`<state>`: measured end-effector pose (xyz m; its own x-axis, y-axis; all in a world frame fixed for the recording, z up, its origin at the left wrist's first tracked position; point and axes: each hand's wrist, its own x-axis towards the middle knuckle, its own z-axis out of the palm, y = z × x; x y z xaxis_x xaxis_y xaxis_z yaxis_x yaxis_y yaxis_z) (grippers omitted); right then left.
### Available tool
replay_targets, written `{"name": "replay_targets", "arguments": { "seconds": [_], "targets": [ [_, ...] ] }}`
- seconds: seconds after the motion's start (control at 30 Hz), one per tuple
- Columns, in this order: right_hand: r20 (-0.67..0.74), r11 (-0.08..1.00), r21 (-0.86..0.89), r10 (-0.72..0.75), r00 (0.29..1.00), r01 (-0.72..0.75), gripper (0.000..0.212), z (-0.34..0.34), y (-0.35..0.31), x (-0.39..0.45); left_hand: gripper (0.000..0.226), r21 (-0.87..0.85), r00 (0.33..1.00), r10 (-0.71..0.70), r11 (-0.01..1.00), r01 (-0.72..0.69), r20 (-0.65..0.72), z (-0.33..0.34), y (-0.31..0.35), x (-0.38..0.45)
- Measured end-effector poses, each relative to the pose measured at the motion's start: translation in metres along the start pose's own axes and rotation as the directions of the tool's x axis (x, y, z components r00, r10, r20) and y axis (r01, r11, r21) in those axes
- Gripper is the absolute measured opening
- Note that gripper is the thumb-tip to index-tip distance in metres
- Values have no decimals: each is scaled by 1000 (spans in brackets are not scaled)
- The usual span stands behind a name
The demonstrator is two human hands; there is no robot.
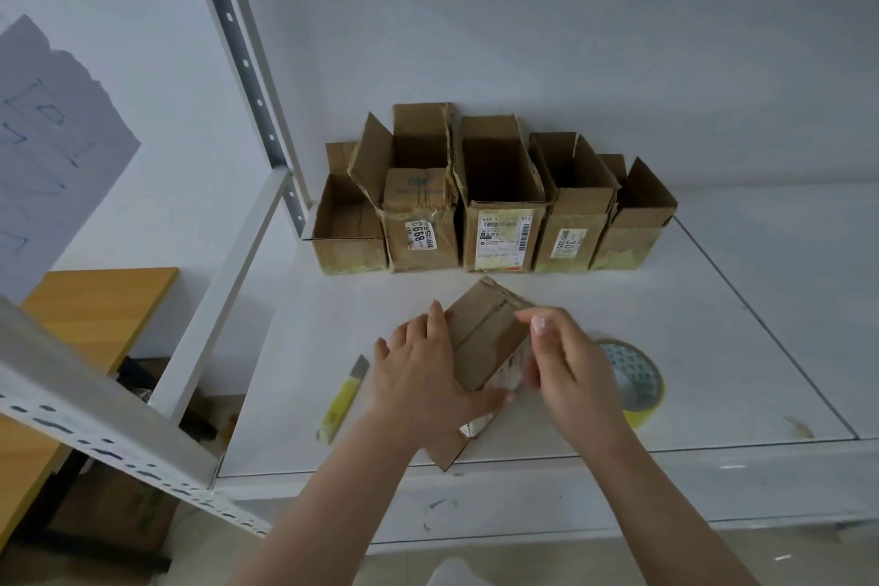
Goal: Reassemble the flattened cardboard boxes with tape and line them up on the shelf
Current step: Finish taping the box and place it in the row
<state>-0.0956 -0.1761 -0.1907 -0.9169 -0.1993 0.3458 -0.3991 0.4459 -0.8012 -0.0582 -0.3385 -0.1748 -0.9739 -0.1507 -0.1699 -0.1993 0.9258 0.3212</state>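
A small brown cardboard box (485, 338) lies tilted on the white shelf (689, 347), its closed flaps facing up. My left hand (423, 371) holds its left side, fingers straight along the edge and thumb under its near corner. My right hand (566, 362) grips the box's right side with curled fingers. Several assembled open boxes (494, 209) stand in a row against the back wall. A roll of yellowish tape (637, 381) lies just right of my right hand. A yellow box cutter (345, 400) lies left of my left hand.
A white perforated shelf post (242, 62) rises at the back left, and a shelf rail (95, 423) crosses the lower left. An orange wooden table (95, 309) and a paper sheet on the wall (47, 148) are at the left. A cardboard box sits on the floor (114, 509).
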Motion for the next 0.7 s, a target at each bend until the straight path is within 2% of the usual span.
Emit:
{"name": "replay_targets", "arguments": {
  "seconds": [0.07,0.13,0.2,0.27,0.3,0.37,0.43,0.5,0.6,0.67,0.7],
  "targets": [
    [-57,995,-99,-22,998,16,23,-8,2,9,113,26,998,66,997,-66,-9,-2,0,1],
    [-97,989,-145,-36,995,22,24,-15,2,19,103,14,977,213,977,-213,2,-12,-7,1],
    [6,993,-112,25,1000,-24,33,-21,2,27,100,28,938,343,938,-345,44,-25,-16,2],
    [205,992,-20,123,971,-122,31,-21,1,31,103,84,912,408,908,-410,45,-34,-23,5],
    [267,988,-3,150,952,-155,25,-20,1,30,106,123,913,408,906,-406,12,-36,-25,8],
    [255,983,-18,179,950,-180,15,-16,2,26,104,124,938,318,945,-302,-136,-37,-25,13],
    [173,972,21,226,959,-233,15,-10,3,20,87,-44,933,170,980,-193,-317,-33,-22,15],
    [109,966,24,255,961,-259,16,-2,3,13,67,-253,918,68,951,-178,-390,-22,-20,18],
    [157,970,-37,243,957,-240,10,11,4,7,54,-496,956,2,854,-155,-294,-11,-21,24],
    [221,971,-75,239,945,-228,8,8,6,8,46,-522,980,7,845,-113,-201,-3,-23,29],
    [217,969,-105,244,945,-226,12,3,8,10,51,-491,991,27,866,-90,-135,1,-24,31]
  ]
}}
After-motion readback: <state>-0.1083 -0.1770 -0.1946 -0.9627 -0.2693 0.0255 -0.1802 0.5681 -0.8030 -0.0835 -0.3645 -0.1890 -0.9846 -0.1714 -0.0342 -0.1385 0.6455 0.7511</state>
